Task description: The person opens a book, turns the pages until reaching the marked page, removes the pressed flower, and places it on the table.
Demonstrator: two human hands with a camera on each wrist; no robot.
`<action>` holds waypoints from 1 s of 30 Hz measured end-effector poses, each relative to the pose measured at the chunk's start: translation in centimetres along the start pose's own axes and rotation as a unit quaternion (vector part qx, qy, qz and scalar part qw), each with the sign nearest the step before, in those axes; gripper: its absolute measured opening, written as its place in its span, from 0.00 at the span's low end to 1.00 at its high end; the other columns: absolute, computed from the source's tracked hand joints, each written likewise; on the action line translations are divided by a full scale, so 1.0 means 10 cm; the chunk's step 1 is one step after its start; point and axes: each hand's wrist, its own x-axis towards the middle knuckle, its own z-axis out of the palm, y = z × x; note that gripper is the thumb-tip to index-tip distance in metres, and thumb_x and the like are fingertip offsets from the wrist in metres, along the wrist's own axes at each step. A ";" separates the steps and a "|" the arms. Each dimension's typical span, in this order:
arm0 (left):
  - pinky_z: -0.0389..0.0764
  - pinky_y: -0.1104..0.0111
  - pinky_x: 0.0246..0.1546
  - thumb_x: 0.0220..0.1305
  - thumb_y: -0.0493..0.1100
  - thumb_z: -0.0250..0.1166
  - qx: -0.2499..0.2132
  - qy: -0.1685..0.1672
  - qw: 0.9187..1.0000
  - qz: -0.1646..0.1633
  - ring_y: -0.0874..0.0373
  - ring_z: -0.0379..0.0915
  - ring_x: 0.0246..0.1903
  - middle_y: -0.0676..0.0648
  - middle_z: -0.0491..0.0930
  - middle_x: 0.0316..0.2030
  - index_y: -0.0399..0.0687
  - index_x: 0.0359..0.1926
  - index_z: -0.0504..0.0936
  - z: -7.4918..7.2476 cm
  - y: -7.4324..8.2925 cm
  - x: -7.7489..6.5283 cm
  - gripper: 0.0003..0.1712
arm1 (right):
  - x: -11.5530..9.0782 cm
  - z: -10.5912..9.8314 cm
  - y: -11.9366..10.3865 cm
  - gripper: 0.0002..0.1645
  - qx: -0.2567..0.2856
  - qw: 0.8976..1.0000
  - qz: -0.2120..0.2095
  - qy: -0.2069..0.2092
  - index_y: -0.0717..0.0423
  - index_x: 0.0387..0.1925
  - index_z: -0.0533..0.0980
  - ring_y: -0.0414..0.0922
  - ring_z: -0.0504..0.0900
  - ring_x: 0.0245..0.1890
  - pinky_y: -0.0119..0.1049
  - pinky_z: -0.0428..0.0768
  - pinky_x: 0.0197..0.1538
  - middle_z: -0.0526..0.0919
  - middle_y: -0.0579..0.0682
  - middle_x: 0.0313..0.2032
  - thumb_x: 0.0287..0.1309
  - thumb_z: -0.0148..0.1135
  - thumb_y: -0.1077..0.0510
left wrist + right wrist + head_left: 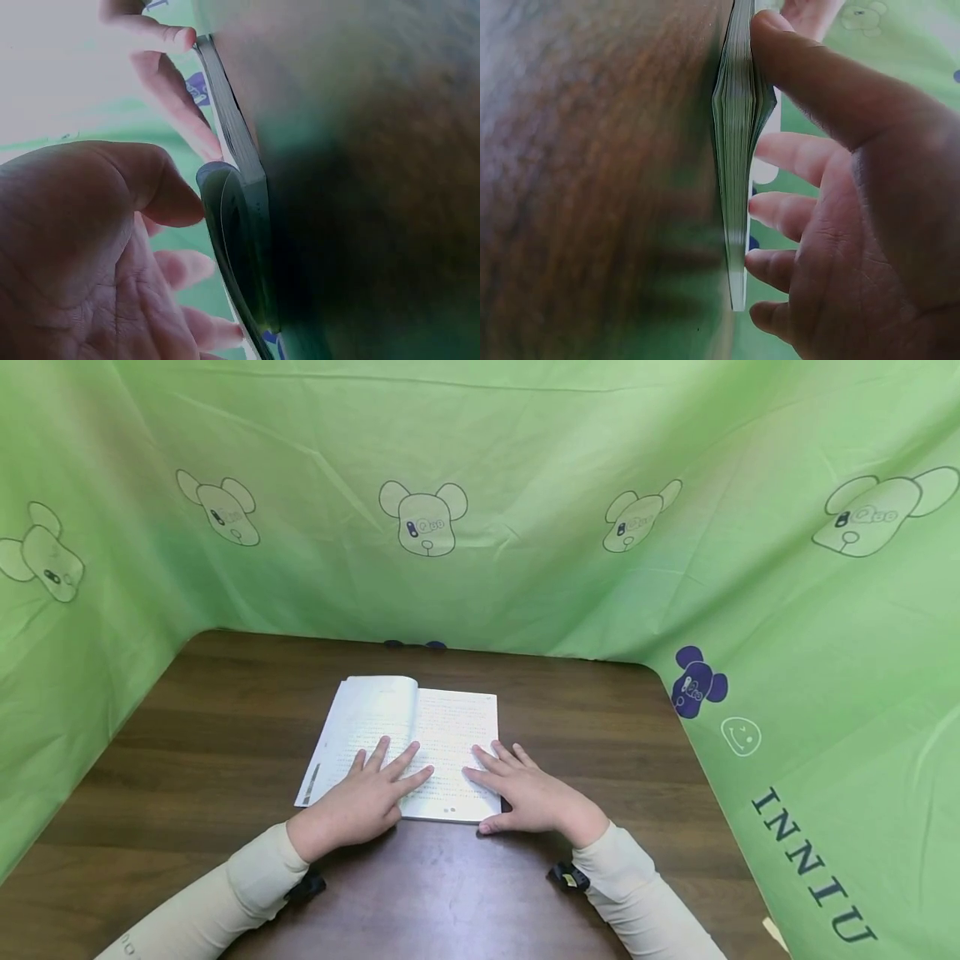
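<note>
An open book [457, 718] lies on the brown wooden table, its left page bulging up near the spine. Spread fingers of my left hand [367, 802] rest across the lower part of the left page and the spine. On the right page's lower right edge, the fingertips of my right hand [536, 797] touch the paper, with the thumb by the bottom corner. The right wrist view shows the book's page edges [739, 112] side-on, with straight fingers against the page. In the left wrist view, the thumb of my left hand [97, 240] touches the curved near pages [217, 202].
The wooden table [600, 735] extends around the book on all sides. Green cloth [525, 585] printed with bear heads hangs behind it and along both sides. Each wrist carries a black strapped device [570, 877].
</note>
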 end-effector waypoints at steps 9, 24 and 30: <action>0.55 0.27 0.66 0.77 0.55 0.53 -0.036 -0.024 0.998 -0.035 0.26 0.39 0.77 0.38 0.52 0.80 0.64 0.74 0.71 -0.02 0.01 -0.01 0.28 | -0.01 -0.01 0.00 0.45 0.008 1.000 -0.007 -0.004 0.43 0.78 0.62 0.62 0.46 0.80 0.65 0.44 0.77 0.50 0.55 0.81 0.67 0.59 0.31; 0.56 0.27 0.65 0.70 0.63 0.63 -0.017 -0.018 0.999 -0.037 0.26 0.40 0.77 0.37 0.52 0.80 0.64 0.72 0.74 0.01 0.02 -0.02 0.32 | -0.01 -0.06 -0.03 0.40 0.006 1.000 -0.015 -0.004 0.46 0.75 0.67 0.65 0.49 0.79 0.69 0.46 0.75 0.55 0.59 0.79 0.68 0.60 0.36; 0.57 0.26 0.64 0.69 0.61 0.64 -0.019 -0.005 0.999 -0.039 0.25 0.42 0.76 0.37 0.55 0.79 0.64 0.70 0.77 0.02 0.03 0.00 0.30 | 0.00 -0.10 -0.04 0.14 -0.061 0.994 -0.084 0.043 0.45 0.50 0.85 0.56 0.72 0.71 0.66 0.63 0.71 0.77 0.52 0.68 0.69 0.64 0.46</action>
